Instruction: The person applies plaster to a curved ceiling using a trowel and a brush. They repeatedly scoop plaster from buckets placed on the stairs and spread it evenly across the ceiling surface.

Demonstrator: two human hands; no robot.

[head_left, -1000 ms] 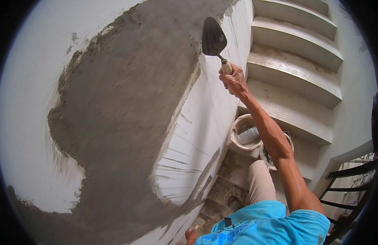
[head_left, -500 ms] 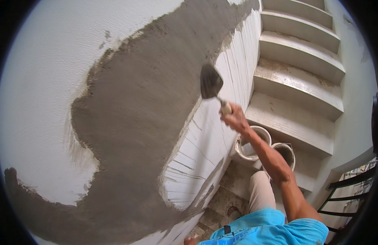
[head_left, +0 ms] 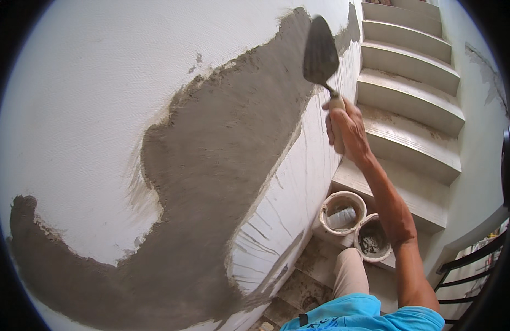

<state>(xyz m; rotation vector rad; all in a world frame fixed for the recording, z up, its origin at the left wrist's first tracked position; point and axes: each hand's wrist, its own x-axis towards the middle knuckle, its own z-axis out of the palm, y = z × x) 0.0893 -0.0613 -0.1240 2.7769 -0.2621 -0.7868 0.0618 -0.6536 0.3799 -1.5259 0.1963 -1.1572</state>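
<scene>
My right hand [head_left: 347, 128] grips the pale handle of a pointed masonry trowel [head_left: 320, 52]. The dark blade points up, over the upper end of a grey mortar patch [head_left: 211, 160] on the white wall; whether it touches the surface I cannot tell. The patch runs from the lower left up toward the stairs, with ragged edges and grey drips below its right side. Under my forearm stand two white buckets: one [head_left: 324, 214] holds murky water and a pale cylindrical thing, the other [head_left: 388, 251] some wet mortar. My left hand is out of the frame.
White stairs [head_left: 412, 121] climb along the right of the wall. At the lower right is a black metal railing [head_left: 473, 256]. Stained floor tiles [head_left: 307, 270] lie beside my leg [head_left: 351, 276]. The opposite wall [head_left: 481, 143] has a grey crack higher up.
My right hand has carried the trowel up and slightly right along the patch. The view has shifted, and both buckets show more fully. A bit of my left hand at the lower edge has gone.
</scene>
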